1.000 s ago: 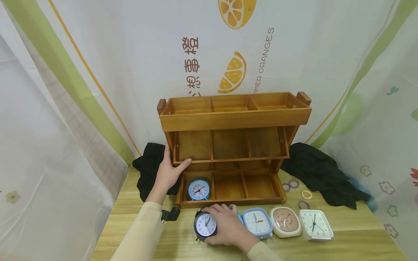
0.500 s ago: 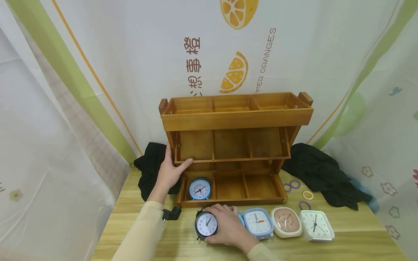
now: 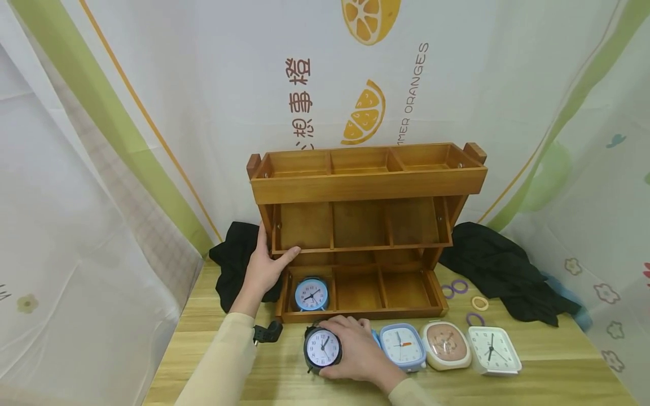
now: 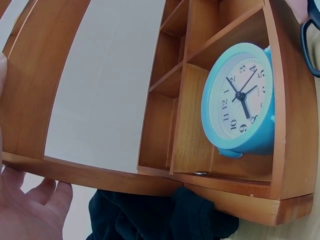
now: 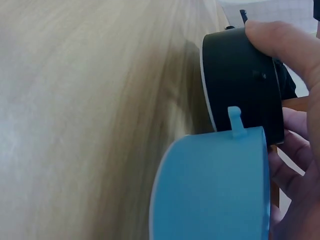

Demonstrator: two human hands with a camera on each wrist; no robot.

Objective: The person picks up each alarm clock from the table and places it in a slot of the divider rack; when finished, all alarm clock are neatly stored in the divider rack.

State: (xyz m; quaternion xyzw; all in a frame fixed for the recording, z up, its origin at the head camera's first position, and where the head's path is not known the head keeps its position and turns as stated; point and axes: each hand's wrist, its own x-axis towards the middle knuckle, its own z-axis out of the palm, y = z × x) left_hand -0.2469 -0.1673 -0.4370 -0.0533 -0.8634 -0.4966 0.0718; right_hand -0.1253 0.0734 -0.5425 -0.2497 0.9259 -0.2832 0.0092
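Note:
A tiered wooden box (image 3: 365, 189) with compartments stands unfolded in the head view. My left hand (image 3: 262, 274) grips its left side, the thumb in front and the other fingers behind. In the box's lower left compartment a blue round alarm clock (image 3: 312, 295) sits upright; the left wrist view shows its dial (image 4: 241, 98). In front of the box my right hand (image 3: 355, 349) holds a black round alarm clock (image 3: 323, 348) by its rim. Close beside that clock in the right wrist view is a light-blue clock (image 5: 215, 185), mostly hidden behind my hand in the head view.
To the right stand a blue square clock (image 3: 402, 345), a cream clock (image 3: 447, 345) and a white square clock (image 3: 493, 348). Several rings (image 3: 479, 303) lie behind them. Black cloths (image 3: 500, 270) flank the box. A small black object (image 3: 268, 332) lies near my left forearm.

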